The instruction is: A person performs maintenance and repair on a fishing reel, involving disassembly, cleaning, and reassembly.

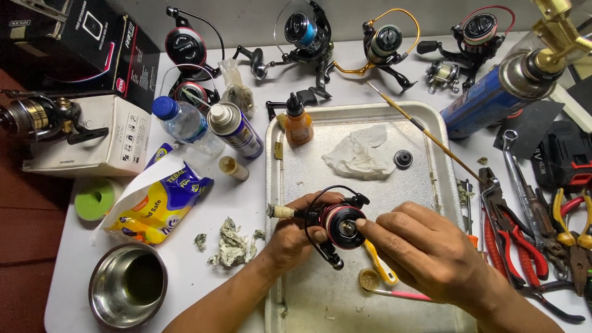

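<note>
Over a metal tray (320, 290) my left hand (290, 237) grips a black and red spinning fishing reel (336, 223) from below, its cork-knobbed handle (280, 211) pointing left. My right hand (425, 250) comes in from the right, thumb and forefinger pinched on the knob at the front of the reel's spool. Under my hands on the tray lie a yellow-handled tool (377, 262), a small round cap (369, 279) and a pink stick (401, 295).
On the tray: crumpled tissue (357, 154), black cap (402, 158), orange bottle (298, 123). Several other reels (308, 34) line the far edge. Blue gas torch (493, 98), pliers and wrenches (536, 234) at right. Steel bowl (127, 285), yellow pouch (160, 206), spray can (237, 129), water bottle (185, 123), boxes at left.
</note>
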